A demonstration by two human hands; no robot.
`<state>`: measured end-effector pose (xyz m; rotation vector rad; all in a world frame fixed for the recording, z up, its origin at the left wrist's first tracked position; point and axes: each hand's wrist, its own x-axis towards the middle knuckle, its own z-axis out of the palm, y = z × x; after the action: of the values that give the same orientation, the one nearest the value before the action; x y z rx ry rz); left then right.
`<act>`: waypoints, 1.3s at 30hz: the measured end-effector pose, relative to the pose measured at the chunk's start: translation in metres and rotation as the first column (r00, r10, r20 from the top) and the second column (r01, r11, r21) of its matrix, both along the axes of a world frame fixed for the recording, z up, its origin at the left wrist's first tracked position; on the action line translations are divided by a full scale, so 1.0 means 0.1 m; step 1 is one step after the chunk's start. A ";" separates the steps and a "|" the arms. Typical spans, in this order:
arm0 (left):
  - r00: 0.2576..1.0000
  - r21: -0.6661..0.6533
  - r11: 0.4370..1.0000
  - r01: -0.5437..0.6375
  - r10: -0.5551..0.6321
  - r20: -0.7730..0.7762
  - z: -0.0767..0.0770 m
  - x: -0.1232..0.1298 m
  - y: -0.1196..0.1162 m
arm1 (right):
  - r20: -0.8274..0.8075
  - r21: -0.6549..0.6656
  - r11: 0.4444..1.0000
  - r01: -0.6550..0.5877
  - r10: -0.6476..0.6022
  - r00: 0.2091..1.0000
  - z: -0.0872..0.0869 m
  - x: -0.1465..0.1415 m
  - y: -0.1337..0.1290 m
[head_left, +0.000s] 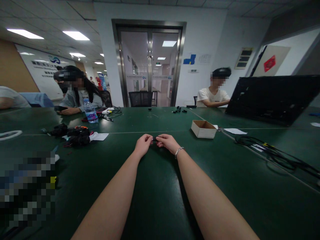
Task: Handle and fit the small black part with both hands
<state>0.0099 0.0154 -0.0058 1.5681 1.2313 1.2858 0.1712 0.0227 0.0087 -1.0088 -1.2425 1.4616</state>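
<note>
A small black piece, too small to name, is pinched between my two hands over the green table. From the left, my left hand grips one end with thumb and fingers closed. On the other end, my right hand has its fingertips pressed together; a silver bracelet circles that wrist. Both arms stretch forward, the hands meeting just above the tabletop. Fingers hide most of the piece.
An open cardboard box stands right of my hands. Black cables lie farther right, near a large black panel. Leftward are a water bottle and black gear. Small black parts lie at the far edge. Two people sit opposite.
</note>
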 end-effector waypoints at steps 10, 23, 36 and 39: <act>1.000 -0.013 1.000 0.002 -0.002 -0.003 -0.05 0.01 0.03 | 0.010 0.000 1.000 0.006 -0.006 1.000 0.01 -0.01 -0.01; 0.987 -0.013 0.998 -0.060 0.057 -0.148 -0.02 0.03 0.00 | 0.011 -0.003 1.000 0.007 -0.007 1.000 0.02 -0.01 -0.01; 0.967 -0.026 0.996 -0.084 0.075 -0.244 0.03 0.05 -0.05 | -0.007 0.005 1.000 -0.007 0.007 1.000 -0.01 -0.01 0.00; 0.960 -0.003 0.997 -0.081 0.078 -0.269 0.05 0.05 -0.07 | -0.001 0.011 1.000 0.001 -0.001 1.000 -0.02 -0.01 0.00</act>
<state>0.0151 0.0088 -0.0007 1.7414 1.4811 1.1360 0.1707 0.0229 0.0071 -1.0013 -1.2479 1.4535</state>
